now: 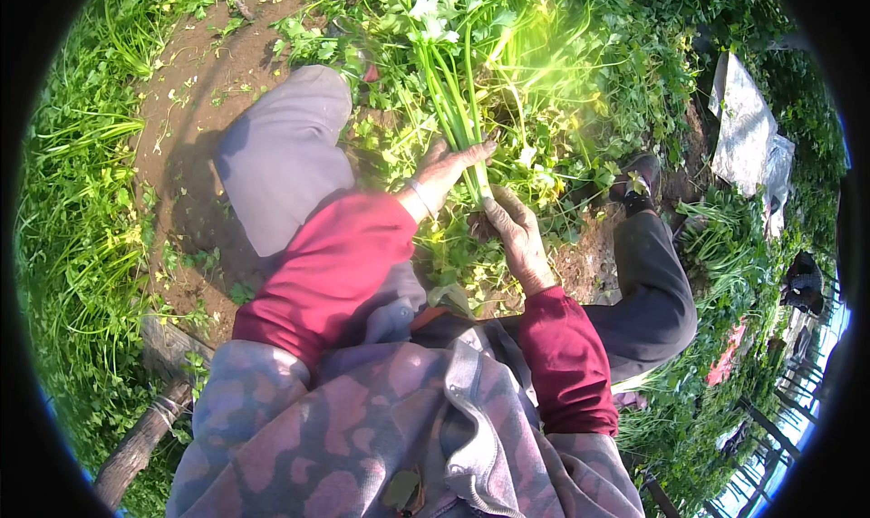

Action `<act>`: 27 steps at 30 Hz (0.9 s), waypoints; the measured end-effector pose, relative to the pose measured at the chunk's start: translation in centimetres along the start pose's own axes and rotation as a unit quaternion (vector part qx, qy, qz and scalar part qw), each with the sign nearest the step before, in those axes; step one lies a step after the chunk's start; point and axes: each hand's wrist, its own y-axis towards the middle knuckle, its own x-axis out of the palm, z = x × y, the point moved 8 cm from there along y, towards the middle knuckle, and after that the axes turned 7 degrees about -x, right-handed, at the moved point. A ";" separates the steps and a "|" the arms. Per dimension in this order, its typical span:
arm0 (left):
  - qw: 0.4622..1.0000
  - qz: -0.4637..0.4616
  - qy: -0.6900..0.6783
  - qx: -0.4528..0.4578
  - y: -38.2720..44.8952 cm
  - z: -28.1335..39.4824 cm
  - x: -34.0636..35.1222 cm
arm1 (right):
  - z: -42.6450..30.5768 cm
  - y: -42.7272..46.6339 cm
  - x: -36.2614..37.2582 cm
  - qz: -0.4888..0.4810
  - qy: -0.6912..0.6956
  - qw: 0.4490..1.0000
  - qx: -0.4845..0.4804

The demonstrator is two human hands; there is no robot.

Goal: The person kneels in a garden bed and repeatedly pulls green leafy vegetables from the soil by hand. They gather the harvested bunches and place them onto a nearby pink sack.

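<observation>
A bunch of leafy green stalks (457, 110), which looks like celery, is held out before me with its leaves pointing away. My left hand (445, 168) wraps around the stalks partway down, the thumb lying across them. Lower down, my right hand (520, 236) pinches the pale base of the bunch between thumb and fingers. Dark roots or soil show just beside the base, partly hidden behind my right hand. Beneath both hands lie loose yellowing leaves and trimmings (462, 253).
Standing celery plants (544, 62) grow just ahead. Bare soil (183, 124) runs along the left beside more greenery (81, 198). Pulled stalks (714, 246) lie right of my bent leg (652, 294). Beyond are a whitish sheet (744, 127) and a wooden post (139, 450) at lower left.
</observation>
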 end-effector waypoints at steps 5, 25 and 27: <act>0.989 -0.049 -0.131 -0.040 -3.5 -2.1 0.4 | 1.5 0.3 0.4 0.042 0.183 0.982 -0.005; 0.995 0.099 -0.017 0.025 -7.8 -4.4 -1.0 | 2.2 -1.1 0.5 0.044 -0.007 0.999 -0.011; 0.996 0.045 0.063 0.046 -8.0 -4.4 -0.3 | 2.5 -0.8 0.1 0.054 0.002 0.998 -0.018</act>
